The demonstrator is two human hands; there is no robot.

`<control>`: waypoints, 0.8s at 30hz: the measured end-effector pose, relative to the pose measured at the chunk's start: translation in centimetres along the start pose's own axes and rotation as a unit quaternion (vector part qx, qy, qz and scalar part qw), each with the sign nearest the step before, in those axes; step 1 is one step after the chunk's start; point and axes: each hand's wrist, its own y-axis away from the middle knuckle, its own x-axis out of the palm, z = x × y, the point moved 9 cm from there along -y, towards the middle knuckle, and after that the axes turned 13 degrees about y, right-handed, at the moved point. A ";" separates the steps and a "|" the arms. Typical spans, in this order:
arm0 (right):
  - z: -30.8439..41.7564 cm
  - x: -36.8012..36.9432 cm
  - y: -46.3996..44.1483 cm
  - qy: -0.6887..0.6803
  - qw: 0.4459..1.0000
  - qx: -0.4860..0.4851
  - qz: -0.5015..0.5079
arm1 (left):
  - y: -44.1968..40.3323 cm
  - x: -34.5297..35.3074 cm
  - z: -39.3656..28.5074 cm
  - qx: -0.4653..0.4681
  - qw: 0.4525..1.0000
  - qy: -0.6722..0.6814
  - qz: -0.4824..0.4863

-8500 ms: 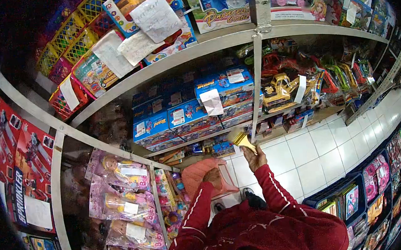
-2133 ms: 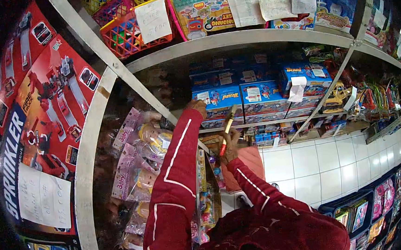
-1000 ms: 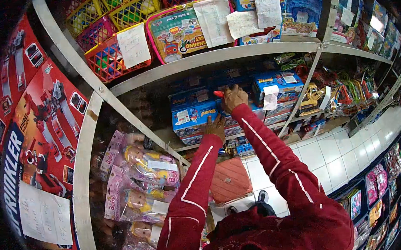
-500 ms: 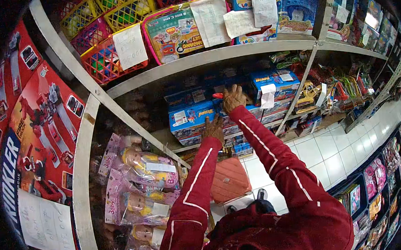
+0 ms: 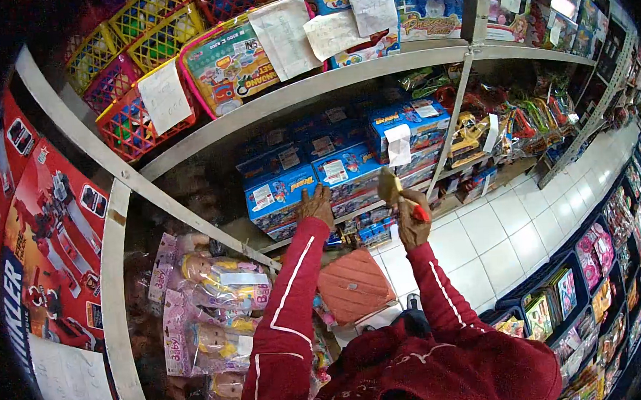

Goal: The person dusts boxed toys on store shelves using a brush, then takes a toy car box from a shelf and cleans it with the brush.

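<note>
My left hand rests with spread fingers on the front corner of a blue toy box on the middle shelf. In my right hand is a brush with pale bristles and a red handle end, held in front of the boxes with the bristles pointing up and left. Another blue box stands just right of the one I touch. Farther right, a raised blue box has a white paper tag hanging on its front.
A metal shelf bar slants down to the left of my left arm, beside bagged dolls. A salmon-coloured stool stands below the shelf. Baskets sit above; dark crates line the lower right.
My right hand has drawn back from the boxes toward me, to the right and down, bringing the brush into view. My left hand stays on the box front while the view has shifted.
</note>
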 end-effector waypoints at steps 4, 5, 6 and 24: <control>-7.3 -5.2 -2.0 0.051 0.990 0.074 -0.112 | 0.6 -1.8 -1.3 -0.021 1.000 -0.011 0.011; -10.1 -5.7 -3.2 0.054 0.987 0.064 -0.137 | 0.4 -1.7 -1.1 0.018 0.999 0.004 -0.027; -10.3 -6.1 -4.4 0.111 0.983 0.031 -0.141 | 0.4 -1.6 -1.2 0.017 1.000 -0.001 -0.015; -5.6 17.5 13.4 -0.360 0.853 0.362 0.106 | -0.7 -2.7 -1.5 -0.001 0.999 -0.005 0.034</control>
